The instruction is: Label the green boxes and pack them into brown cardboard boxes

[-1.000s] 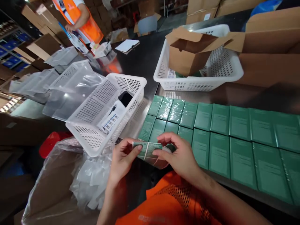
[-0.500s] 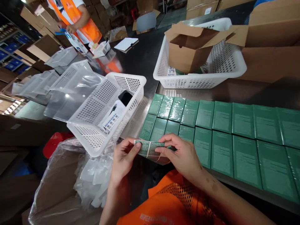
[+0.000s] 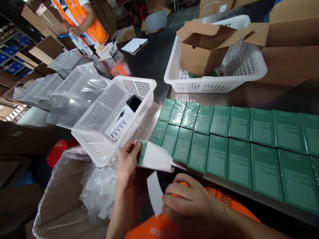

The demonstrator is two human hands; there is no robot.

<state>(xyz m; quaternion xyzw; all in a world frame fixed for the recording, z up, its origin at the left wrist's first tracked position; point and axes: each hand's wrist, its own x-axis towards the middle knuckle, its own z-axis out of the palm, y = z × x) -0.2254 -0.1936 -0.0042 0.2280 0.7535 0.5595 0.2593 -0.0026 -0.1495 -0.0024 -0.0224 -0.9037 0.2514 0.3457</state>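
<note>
My left hand (image 3: 127, 162) pinches the near end of a label sheet (image 3: 153, 156), thumb on top, with a green-printed strip showing at the pinched edge and the white sheet curling out to the right, above the table's (image 3: 251, 96) front edge and just short of the green boxes (image 3: 224, 146). My right hand (image 3: 189, 202) sits lower, close to my orange vest (image 3: 149, 229), fingers closed on a white strip (image 3: 154, 192) that stands up between the two hands; the strip and the sheet look apart, though I can't tell if they touch at the top. The boxes lie flat in two rows, edge to edge across the table. Left of them a white basket (image 3: 112, 116) holds a dark device and a barcode sheet, tilted over a heap of clear bags (image 3: 99, 189). Farther back a second basket (image 3: 216, 66) holds an open carton (image 3: 201, 49). At the far left another person in an orange vest (image 3: 79, 16) stands over clear bags (image 3: 64, 59)
</note>
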